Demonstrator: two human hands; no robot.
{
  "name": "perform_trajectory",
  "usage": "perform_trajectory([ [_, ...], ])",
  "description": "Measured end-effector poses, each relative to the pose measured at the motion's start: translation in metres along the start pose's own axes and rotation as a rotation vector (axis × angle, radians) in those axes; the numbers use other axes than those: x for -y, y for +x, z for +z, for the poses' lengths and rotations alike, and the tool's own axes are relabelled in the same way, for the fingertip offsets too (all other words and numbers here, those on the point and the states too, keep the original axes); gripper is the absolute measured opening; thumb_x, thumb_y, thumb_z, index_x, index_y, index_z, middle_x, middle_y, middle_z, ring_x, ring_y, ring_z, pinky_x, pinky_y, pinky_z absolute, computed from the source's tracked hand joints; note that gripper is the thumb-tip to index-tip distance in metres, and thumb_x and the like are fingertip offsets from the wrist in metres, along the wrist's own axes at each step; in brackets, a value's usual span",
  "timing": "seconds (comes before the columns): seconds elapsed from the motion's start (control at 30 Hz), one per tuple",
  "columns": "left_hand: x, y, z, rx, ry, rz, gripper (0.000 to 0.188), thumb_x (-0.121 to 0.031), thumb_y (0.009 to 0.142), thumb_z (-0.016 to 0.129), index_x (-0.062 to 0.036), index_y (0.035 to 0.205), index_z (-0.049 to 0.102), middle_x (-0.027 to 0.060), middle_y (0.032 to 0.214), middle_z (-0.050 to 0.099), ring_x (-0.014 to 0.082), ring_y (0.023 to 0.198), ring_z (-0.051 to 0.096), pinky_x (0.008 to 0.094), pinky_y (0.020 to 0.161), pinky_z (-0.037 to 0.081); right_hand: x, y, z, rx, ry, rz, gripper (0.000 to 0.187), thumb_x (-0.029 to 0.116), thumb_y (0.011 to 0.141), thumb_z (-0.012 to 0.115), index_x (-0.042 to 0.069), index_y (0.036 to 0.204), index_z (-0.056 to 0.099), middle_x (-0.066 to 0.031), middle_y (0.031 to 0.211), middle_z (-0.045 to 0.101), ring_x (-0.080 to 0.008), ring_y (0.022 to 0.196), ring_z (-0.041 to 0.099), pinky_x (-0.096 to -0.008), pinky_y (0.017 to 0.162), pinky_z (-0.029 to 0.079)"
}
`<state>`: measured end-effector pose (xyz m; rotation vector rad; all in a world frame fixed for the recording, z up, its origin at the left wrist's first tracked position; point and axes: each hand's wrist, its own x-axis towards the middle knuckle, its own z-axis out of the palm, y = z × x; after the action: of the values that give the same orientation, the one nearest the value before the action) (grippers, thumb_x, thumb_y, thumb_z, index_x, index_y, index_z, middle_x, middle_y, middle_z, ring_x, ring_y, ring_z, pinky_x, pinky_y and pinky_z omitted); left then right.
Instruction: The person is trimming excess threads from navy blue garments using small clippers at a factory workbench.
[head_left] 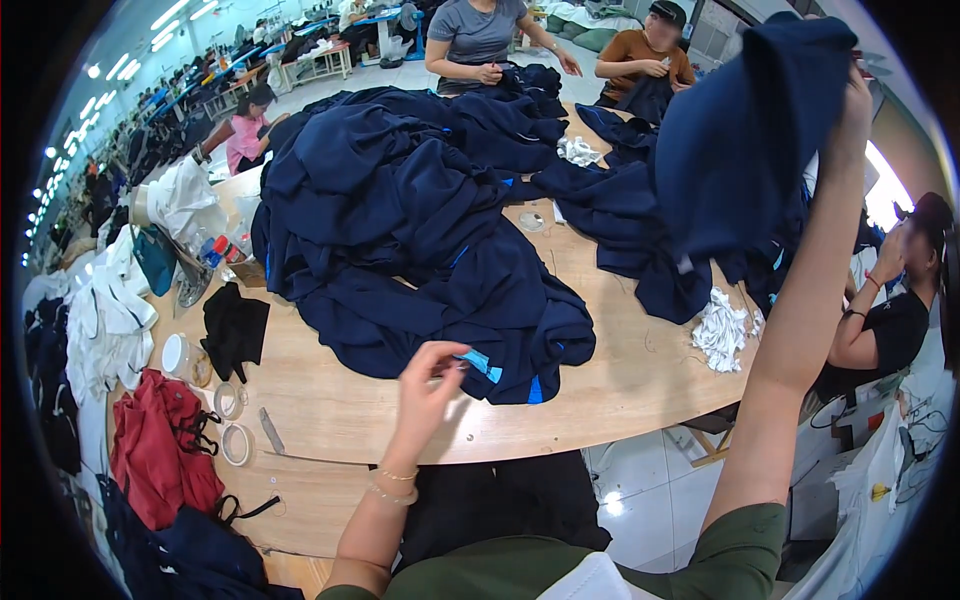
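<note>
Because the right hand is closed on one edge of the navy garment above the table's right side, slack fabric could sweep off white scraps; the left hand, half-curled beside the navy garment pile, has no discernible hold.

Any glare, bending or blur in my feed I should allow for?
Head view: the fisheye bows the front edge of the table; a glare spot whitens the floor; ceiling lights at upper left burn out; the raised cloth in the right hand looks slightly soft; folds in the dark pile blend together in places.
</note>
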<state>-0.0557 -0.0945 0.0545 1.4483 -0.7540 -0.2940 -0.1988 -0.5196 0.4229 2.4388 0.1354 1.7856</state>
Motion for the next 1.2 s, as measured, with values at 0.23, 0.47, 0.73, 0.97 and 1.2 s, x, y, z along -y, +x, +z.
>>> perform_trajectory([
  [0.23,-0.019,0.024,0.078,0.113,0.114,0.417,0.085,-0.012,0.072,0.079,-0.0037,0.143,0.034,0.0197,0.142,0.037,0.0382,0.133,0.036,0.0416,0.112,0.031,0.022,-0.050,0.020,0.265,1.021,0.678,0.032,0.014,0.098,0.046,-0.005,0.122,0.056,-0.0089,0.107,0.063,-0.0155,0.093,0.060,-0.0278,0.085,0.048],
  [0.47,-0.027,0.009,0.067,0.088,-0.127,0.110,0.043,0.000,0.079,0.064,0.0030,0.121,0.056,0.0146,0.112,0.062,0.0172,0.107,0.059,0.0301,0.093,0.046,0.088,-0.113,0.159,0.666,0.379,1.094,0.020,0.008,0.093,0.050,0.000,0.108,0.062,-0.0043,0.083,0.061,-0.0140,0.066,0.058,-0.0279,0.064,0.049],
  [0.73,0.013,0.003,-0.047,-0.056,0.745,-0.213,0.030,-0.006,0.078,0.069,-0.0018,0.108,0.065,0.0216,0.097,0.067,0.0362,0.087,0.067,0.0351,0.079,0.052,0.153,-0.313,0.110,0.682,0.607,0.942,0.016,-0.002,0.082,0.060,0.000,0.096,0.068,-0.0031,0.079,0.062,-0.0096,0.071,0.054,-0.0232,0.068,0.045],
  [0.97,0.011,0.012,-0.025,-0.166,0.624,-0.152,0.025,-0.015,0.087,0.063,-0.0009,0.107,0.067,0.0240,0.096,0.067,0.0419,0.089,0.064,0.0417,0.077,0.051,0.319,-0.335,0.092,0.779,0.233,0.901,0.046,0.025,0.072,0.080,0.010,0.109,0.059,-0.0060,0.096,0.053,-0.0283,0.075,0.062,-0.0385,0.062,0.049],
  [1.2,-0.015,0.036,-0.011,-0.146,0.719,-0.487,0.031,-0.024,0.090,0.060,0.0016,0.104,0.068,0.0246,0.094,0.066,0.0409,0.090,0.064,0.0427,0.078,0.050,0.316,-0.322,0.083,0.899,0.167,0.804,0.037,0.019,0.075,0.075,0.008,0.107,0.061,-0.0071,0.094,0.058,-0.0310,0.075,0.065,-0.0388,0.064,0.051],
])
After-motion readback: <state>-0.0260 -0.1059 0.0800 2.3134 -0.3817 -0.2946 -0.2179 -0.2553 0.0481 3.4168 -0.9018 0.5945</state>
